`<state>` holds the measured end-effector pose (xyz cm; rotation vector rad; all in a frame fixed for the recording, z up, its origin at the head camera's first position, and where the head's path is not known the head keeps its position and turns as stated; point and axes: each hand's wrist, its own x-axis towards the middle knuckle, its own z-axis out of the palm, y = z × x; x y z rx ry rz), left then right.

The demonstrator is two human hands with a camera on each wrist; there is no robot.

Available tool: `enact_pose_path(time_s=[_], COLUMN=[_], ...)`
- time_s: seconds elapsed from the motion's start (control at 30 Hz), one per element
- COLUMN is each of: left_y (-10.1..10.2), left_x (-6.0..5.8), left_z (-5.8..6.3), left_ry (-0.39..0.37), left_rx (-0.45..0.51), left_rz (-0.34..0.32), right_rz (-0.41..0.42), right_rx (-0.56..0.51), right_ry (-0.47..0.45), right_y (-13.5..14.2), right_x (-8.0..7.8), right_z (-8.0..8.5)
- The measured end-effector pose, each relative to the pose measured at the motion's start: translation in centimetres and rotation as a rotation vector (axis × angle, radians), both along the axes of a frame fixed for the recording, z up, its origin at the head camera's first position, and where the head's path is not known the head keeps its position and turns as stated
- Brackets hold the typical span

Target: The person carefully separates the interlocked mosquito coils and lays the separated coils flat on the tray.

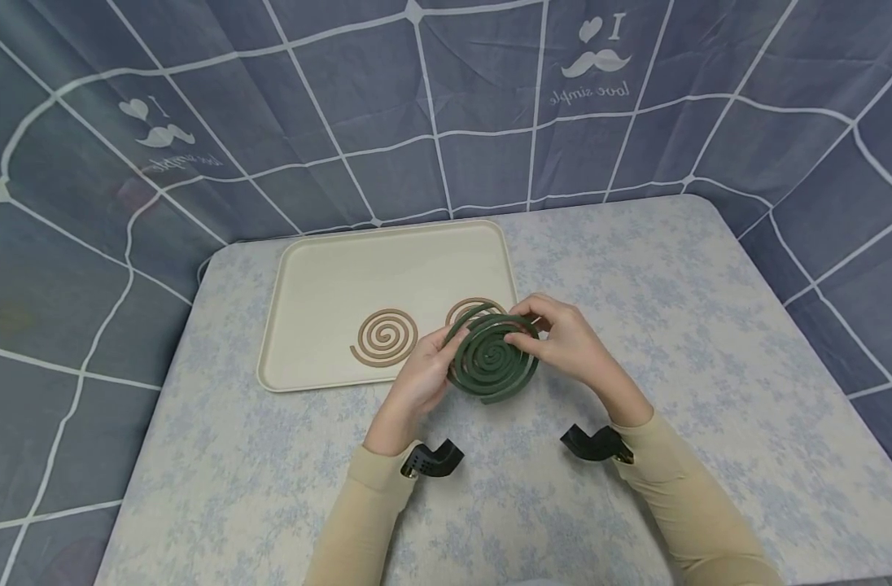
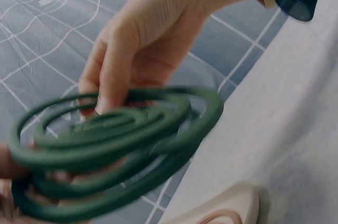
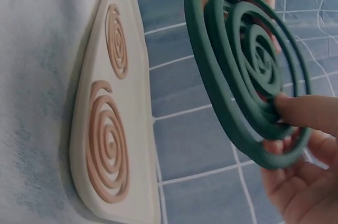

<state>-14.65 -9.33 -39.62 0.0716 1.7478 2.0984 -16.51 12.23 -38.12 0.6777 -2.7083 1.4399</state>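
Observation:
Held up between both hands is a green mosquito coil, seemingly two nested coils whose rings stand partly apart. My left hand grips its left edge, thumb on the near side. At the upper right, my right hand pinches the coil between thumb and fingers, the thumb lying on the inner rings. In the left wrist view, the green coil appears tilted with its layers spread. Two brown mosquito coils lie on the tray: one brown coil left of the hands, another brown coil partly hidden behind the green one.
A cream rectangular tray rests on the table, which has a pale blue floral cover. Blue checked curtains hang behind and at both sides. Black wrist mounts are on both forearms, including the left mount.

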Motion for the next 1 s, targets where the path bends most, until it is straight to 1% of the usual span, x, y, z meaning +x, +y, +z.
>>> enact_pose_path(time_s=[0.07, 0.17, 0.27, 0.33, 0.57, 0.63, 0.73, 0.87, 1.0], left_y=[0.06, 0.1, 0.22, 0.32, 0.46, 0.45, 0.39, 0.39, 0.47], left_x=[0.03, 0.14, 0.23, 0.29, 0.39, 0.41, 0.46, 0.54, 0.55], left_z=[-0.02, -0.01, 0.1, 0.21, 0.42, 0.49, 0.55, 0.65, 0.67], left_ry=[0.011, 0.023, 0.032, 0.03, 0.041, 0.043, 0.06, 0.086, 0.091], left_rx=[-0.007, -0.011, -0.003, 0.003, 0.054, 0.075, 0.076, 0.059, 0.063], left_rz=[0.046, 0.098, 0.114, 0.119, 0.075, 0.064, 0.046, 0.043, 0.045], right_rz=[-0.003, -0.024, -0.066, -0.09, -0.146, -0.165, -0.19, -0.187, -0.167], right_rx=[0.012, 0.001, -0.031, -0.046, -0.015, -0.02, -0.042, -0.066, -0.081], right_ry=[-0.079, -0.191, -0.245, -0.249, -0.217, -0.209, -0.205, -0.211, -0.233], right_y=[0.08, 0.17, 0.1, 0.0, -0.34, -0.43, -0.49, -0.47, -0.41], right_x=[-0.05, -0.05, -0.03, 0.01, 0.17, 0.22, 0.35, 0.51, 0.54], right_z=[0.09, 0.19, 0.2, 0.14, -0.05, -0.12, -0.16, -0.1, 0.03])
